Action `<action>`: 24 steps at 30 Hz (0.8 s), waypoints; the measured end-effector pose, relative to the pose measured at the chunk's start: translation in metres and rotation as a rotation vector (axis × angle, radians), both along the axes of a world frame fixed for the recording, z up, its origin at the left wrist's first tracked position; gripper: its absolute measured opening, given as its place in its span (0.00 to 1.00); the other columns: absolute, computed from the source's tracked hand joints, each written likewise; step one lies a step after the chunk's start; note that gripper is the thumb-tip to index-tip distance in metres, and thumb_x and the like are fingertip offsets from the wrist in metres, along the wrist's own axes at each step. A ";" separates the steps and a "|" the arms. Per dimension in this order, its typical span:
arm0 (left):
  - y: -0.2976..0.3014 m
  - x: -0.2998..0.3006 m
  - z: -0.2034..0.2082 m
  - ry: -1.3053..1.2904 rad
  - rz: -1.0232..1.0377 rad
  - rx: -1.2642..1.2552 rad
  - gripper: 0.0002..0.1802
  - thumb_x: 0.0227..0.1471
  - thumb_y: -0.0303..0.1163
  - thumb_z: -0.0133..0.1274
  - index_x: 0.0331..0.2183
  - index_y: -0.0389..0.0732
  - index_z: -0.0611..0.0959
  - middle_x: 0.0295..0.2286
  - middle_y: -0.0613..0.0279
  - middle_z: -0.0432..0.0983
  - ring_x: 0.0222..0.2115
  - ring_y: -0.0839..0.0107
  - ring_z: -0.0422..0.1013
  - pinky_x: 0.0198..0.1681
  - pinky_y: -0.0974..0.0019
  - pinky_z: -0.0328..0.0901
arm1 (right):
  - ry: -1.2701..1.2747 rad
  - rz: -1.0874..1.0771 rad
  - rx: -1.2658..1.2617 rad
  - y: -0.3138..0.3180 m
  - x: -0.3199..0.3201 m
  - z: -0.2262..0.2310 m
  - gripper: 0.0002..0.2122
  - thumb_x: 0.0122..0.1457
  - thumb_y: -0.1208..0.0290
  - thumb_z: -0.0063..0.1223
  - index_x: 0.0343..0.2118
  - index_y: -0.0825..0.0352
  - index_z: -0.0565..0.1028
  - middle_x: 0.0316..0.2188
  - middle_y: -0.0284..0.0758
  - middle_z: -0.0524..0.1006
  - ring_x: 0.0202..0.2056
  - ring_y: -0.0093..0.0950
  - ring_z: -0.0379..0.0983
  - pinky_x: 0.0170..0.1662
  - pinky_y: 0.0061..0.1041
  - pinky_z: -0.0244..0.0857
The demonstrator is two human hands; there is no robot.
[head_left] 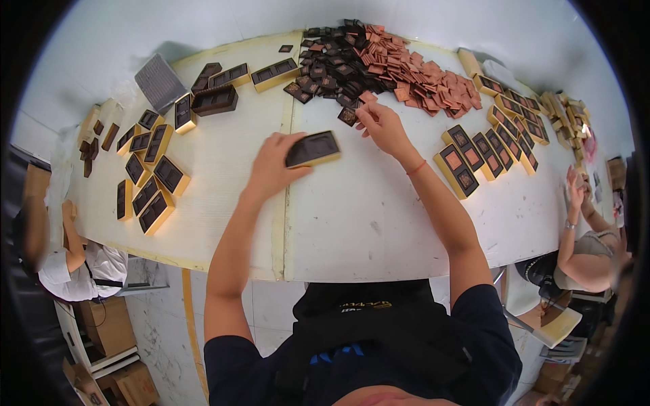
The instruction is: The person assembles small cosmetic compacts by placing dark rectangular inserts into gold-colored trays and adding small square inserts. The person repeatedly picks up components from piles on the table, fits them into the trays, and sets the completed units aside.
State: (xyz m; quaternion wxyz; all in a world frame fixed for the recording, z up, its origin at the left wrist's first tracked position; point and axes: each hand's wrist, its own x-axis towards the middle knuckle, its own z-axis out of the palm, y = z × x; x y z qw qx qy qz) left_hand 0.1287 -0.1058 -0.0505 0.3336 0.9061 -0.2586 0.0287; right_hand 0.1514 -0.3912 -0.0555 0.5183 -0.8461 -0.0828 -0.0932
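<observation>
My left hand (272,166) grips a gold-sided box (313,149) with a black compartmented insert, holding it tilted above the middle of the table. The compartments that show have nothing in them. Up and to the right, my right hand (384,128) has its fingertips closed on the edge of a dark square piece (347,116) with a printed top. That piece is at the near edge of a big heap, made of dark squares (332,71) on the left and copper-coloured squares (433,81) on the right. One copper square (367,97) lies just beyond my fingers.
Gold boxes with bare black inserts (158,142) stand at the left, near a brown tray (215,100) and a grey panel (160,82). Boxes holding squares (462,147) are grouped at the right. People sit at both sides, a hand (70,211) left and a hand (575,189) right.
</observation>
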 end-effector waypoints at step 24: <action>-0.042 -0.040 -0.005 -0.372 -0.220 -0.016 0.24 0.38 0.28 0.70 0.42 0.44 0.85 0.46 0.64 0.78 0.46 0.61 0.74 0.48 0.60 0.70 | 0.020 0.278 -0.151 -0.024 -0.034 0.020 0.13 0.54 0.70 0.67 0.42 0.64 0.79 0.42 0.31 0.78 0.44 0.29 0.73 0.47 0.27 0.67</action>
